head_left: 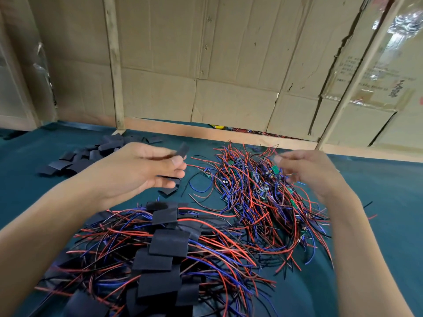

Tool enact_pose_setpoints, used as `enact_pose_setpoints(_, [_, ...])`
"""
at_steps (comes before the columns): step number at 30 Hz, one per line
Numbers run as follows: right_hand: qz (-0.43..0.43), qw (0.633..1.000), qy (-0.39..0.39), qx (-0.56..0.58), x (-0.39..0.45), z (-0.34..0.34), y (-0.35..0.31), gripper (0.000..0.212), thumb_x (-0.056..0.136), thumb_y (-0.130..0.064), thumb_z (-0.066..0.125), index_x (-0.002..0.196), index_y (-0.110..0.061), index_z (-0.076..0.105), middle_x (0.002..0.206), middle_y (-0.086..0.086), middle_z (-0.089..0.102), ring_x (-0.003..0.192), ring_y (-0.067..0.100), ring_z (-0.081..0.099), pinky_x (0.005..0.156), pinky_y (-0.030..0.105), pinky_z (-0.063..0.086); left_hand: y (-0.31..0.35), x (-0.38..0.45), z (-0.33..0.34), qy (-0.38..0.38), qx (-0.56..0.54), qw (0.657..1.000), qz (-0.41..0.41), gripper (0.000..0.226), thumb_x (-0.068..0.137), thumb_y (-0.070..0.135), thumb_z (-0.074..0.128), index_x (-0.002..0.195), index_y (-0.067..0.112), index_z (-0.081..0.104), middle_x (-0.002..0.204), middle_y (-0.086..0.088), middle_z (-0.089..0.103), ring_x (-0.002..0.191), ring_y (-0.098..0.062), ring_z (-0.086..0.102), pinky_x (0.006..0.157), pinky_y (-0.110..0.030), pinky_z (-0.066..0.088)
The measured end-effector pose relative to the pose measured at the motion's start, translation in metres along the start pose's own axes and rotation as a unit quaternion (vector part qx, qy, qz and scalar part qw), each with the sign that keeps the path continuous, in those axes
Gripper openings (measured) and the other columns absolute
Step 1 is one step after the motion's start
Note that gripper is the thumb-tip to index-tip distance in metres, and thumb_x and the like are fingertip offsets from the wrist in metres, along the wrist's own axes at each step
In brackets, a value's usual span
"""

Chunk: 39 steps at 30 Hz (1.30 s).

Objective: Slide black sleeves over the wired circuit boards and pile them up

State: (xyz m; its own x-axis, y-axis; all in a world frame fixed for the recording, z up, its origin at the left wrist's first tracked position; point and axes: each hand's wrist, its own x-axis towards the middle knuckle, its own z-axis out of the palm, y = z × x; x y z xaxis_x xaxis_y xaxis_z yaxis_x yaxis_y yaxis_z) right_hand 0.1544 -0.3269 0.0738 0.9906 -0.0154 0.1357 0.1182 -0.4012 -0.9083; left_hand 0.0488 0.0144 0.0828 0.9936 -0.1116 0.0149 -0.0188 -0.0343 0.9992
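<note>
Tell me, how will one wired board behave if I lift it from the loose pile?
Probably light, since the green boards look small. Its thin wires look floppy and cross many others, so neighbours will likely drag along.

Green table cover [377,191], cardboard wall [229,65] with wooden posts [113,62] behind.

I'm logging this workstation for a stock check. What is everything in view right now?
loose sleeves: many, black, far left.
held sleeve: one, black, in left fingertips.
bare wired boards: heap, green boards with red, blue and black wires, right.
sleeved boards: pile, near centre.
table: one, teal.
cardboard wall: brown, behind.
left hand: pinches the sleeve.
right hand: fingers curled over the heap; hold unclear.
</note>
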Motion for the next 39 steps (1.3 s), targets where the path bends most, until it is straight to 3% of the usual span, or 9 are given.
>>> enact_pose_setpoints(4, [-0.079,0.989,0.000,0.126,-0.017,0.000,-0.034,0.008,0.086,-0.009,0.074,0.093,-0.003,0.074,0.081,0.014,0.064,0.072,0.025,0.059,0.077,0.040,0.055,0.002,-0.004,0.009,-0.023,0.074,0.996,0.040,0.039,0.071,0.021,0.078,0.110,0.017,0.071,0.108,-0.004,0.075,0.106,-0.020,0.070,0.091,-0.034,0.058])
enact_pose_setpoints(15, [-0.198,0.922,-0.065,0.326,-0.073,0.003,-0.100,0.010,0.095,-0.006,0.055,0.100,0.000,0.061,0.096,0.019,0.070,0.085,0.034,0.071,0.081,0.042,0.058,0.003,-0.012,0.028,-0.002,0.267,0.957,0.116,0.036,0.076,0.033,0.082,0.106,0.035,0.061,0.104,0.021,0.073,0.103,0.006,0.065,0.101,-0.030,0.049])
enact_pose_setpoints(22, [-0.126,0.810,-0.171,0.547,-0.088,0.034,-0.117,0.014,0.100,-0.016,0.039,0.096,-0.012,0.052,0.076,0.001,0.045,0.054,0.010,0.030,0.051,0.023,0.028,0.015,-0.029,0.046,-0.039,0.209,0.962,0.174,0.020,0.075,0.013,0.064,0.083,0.026,0.052,0.086,0.005,0.075,0.091,-0.018,0.073,0.086,-0.044,0.055])
enact_pose_setpoints(24, [-0.089,0.818,-0.223,0.522,-0.089,0.042,-0.117,0.017,0.095,-0.020,0.038,0.092,-0.013,0.053,0.069,-0.002,0.038,0.049,0.009,0.019,0.045,0.024,0.017,0.020,-0.029,0.050,-0.023,0.018,0.987,0.160,0.016,0.076,0.000,0.050,0.075,0.014,0.043,0.061,-0.004,0.061,0.058,-0.033,0.066,0.061,-0.038,0.049])
enact_pose_setpoints(26, [-0.048,0.855,-0.263,0.444,-0.089,0.047,-0.117,0.017,0.084,-0.022,0.043,0.088,-0.011,0.056,0.062,-0.002,0.034,0.046,0.010,0.012,0.045,0.025,0.009,0.028,-0.029,0.049,-0.002,-0.098,0.985,0.140,0.016,0.074,-0.001,0.043,0.069,0.014,0.040,0.051,-0.007,0.039,0.039,-0.018,0.040,0.047,-0.029,0.025])
enact_pose_setpoints(29, [-0.012,0.878,-0.280,0.388,-0.088,0.054,-0.115,0.027,0.075,-0.021,0.044,0.085,-0.006,0.065,0.057,0.000,0.030,0.045,0.012,0.009,0.045,0.023,0.007,0.034,-0.028,0.041,0.027,-0.098,0.988,0.117,0.023,0.076,0.005,0.065,0.066,0.017,0.048,0.050,-0.003,0.032,0.039,-0.010,0.021,0.048,-0.021,0.018])
enact_pose_setpoints(31, [-0.001,0.884,-0.283,0.371,-0.089,0.056,-0.115,0.032,0.075,-0.021,0.044,0.087,-0.006,0.070,0.057,0.000,0.026,0.046,0.012,0.007,0.045,0.023,0.007,0.033,-0.028,0.039,0.089,0.004,0.985,0.149,0.027,0.080,0.031,0.077,0.071,0.022,0.053,0.051,0.001,0.038,0.040,-0.015,0.027,0.045,-0.021,0.025])
enact_pose_setpoints(35, [0.017,0.910,-0.312,0.274,-0.087,0.058,-0.112,0.031,0.076,-0.023,0.047,0.088,-0.009,0.071,0.060,-0.001,0.024,0.044,0.011,0.010,0.043,0.023,0.007,0.023,-0.032,0.037,0.258,0.209,0.891,0.310,0.045,0.075,0.055,0.077,0.094,0.027,0.047,0.058,0.008,0.049,0.051,-0.007,0.041,0.054,-0.022,0.037])
enact_pose_setpoints(39, [0.020,0.916,-0.336,0.219,-0.087,0.062,-0.110,0.023,0.073,-0.019,0.044,0.077,-0.008,0.064,0.055,0.007,0.040,0.039,0.015,0.027,0.039,0.019,0.018,0.024,-0.036,0.033,0.253,0.396,0.791,0.392,0.044,0.083,0.055,0.069,0.118,0.034,0.053,0.072,0.024,0.052,0.064,-0.001,0.050,0.060,-0.022,0.039])
